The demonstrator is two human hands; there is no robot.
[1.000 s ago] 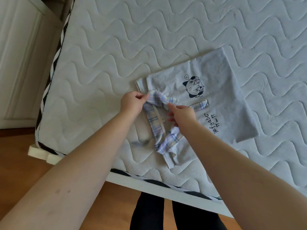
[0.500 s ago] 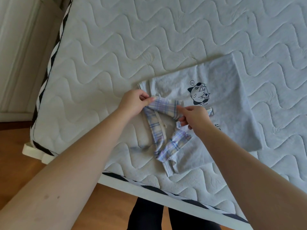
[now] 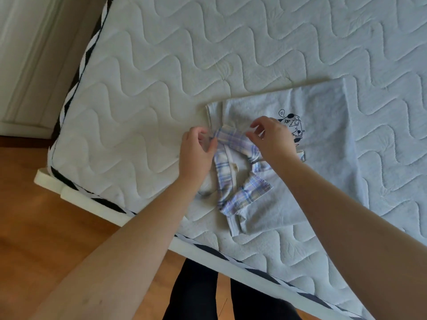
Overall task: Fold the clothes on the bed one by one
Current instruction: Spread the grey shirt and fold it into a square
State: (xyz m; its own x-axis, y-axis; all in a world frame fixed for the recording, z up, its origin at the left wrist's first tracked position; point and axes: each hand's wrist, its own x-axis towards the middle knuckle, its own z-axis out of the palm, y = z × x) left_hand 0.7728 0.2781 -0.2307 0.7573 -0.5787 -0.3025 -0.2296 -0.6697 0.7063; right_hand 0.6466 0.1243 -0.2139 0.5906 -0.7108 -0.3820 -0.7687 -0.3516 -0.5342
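A pale grey shirt (image 3: 323,139) with a plaid collar (image 3: 233,139) and a dark cartoon print lies partly folded on the quilted mattress (image 3: 161,88). My left hand (image 3: 196,153) pinches the left end of the plaid collar between thumb and fingers. My right hand (image 3: 272,135) pinches the collar's right side, its fingers raised a little over the cloth and covering part of the print. The lower collar flap (image 3: 245,192) lies flat towards the bed's near edge.
The mattress's near edge with its black and white trim (image 3: 231,257) runs diagonally below the shirt. Wooden floor (image 3: 57,239) lies beyond it, and my dark-trousered legs stand there. A white cupboard front (image 3: 20,65) is at the left.
My right hand has moved up and away from me along the collar towards the print. The left hand keeps its pinch on the collar's left end. The camera has shifted slightly.
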